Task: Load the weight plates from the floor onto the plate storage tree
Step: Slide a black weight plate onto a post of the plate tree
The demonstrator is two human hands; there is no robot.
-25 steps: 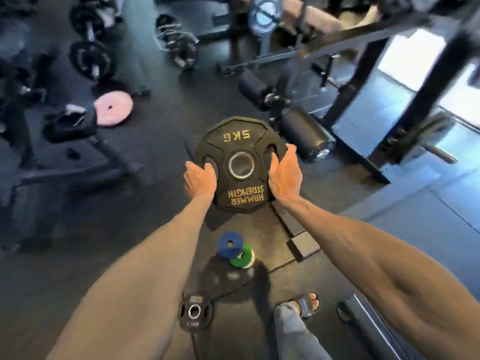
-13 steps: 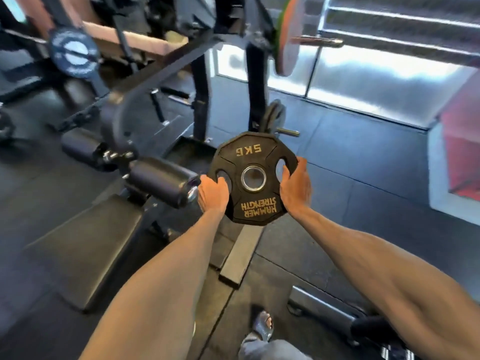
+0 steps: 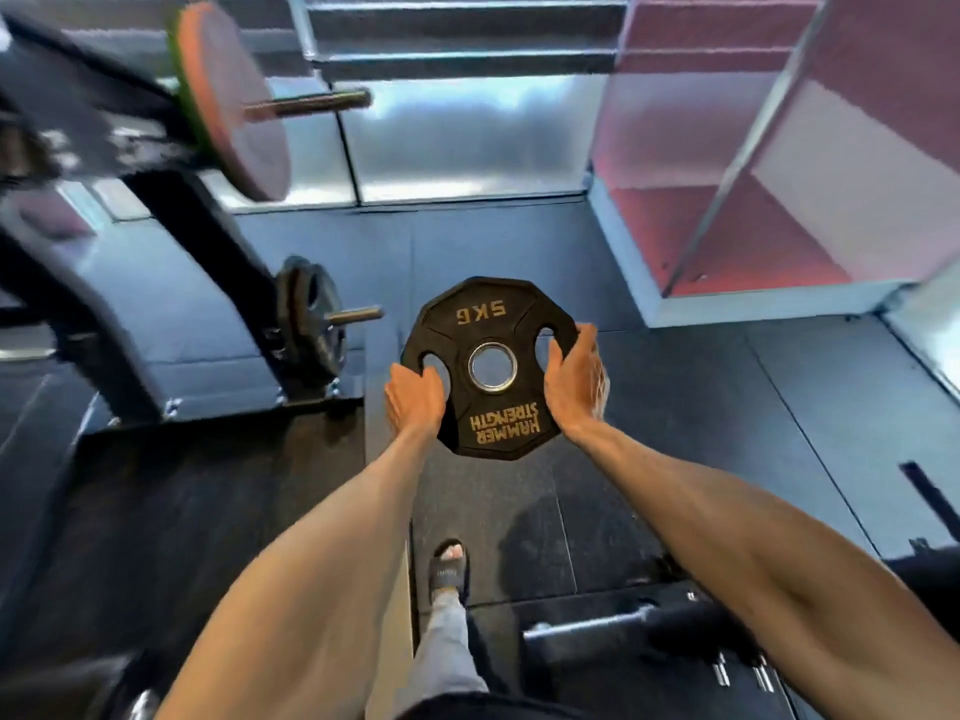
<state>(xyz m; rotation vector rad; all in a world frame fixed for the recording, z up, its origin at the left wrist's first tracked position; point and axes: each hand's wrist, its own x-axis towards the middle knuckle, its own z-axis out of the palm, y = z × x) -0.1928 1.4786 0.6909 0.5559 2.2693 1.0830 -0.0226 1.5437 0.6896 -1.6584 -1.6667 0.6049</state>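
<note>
A black 5 kg Hammer Strength plate (image 3: 488,324) hangs in the air in front of me, held flat-on with its steel-ringed hole facing me. My left hand (image 3: 415,400) grips its left edge through a cut-out. My right hand (image 3: 571,384) grips the right edge through the other cut-out. To the left stands the black storage frame (image 3: 208,283). Its lower peg (image 3: 356,315) sticks out toward the plate, with dark plates (image 3: 306,314) loaded on it. Higher up, an upper peg (image 3: 311,101) carries an orange and a green plate (image 3: 234,101).
Dark rubber floor tiles (image 3: 675,407) lie below. A pink glass-fronted partition (image 3: 753,174) rises at the right. A black machine part with a chrome bar (image 3: 623,626) lies low at the right. My sandalled foot (image 3: 449,563) is below the plate.
I have turned right, away from the small plates on the floor, carrying the 5 kg plate. The storage frame's pegs have come closer and now lie left of the plate.
</note>
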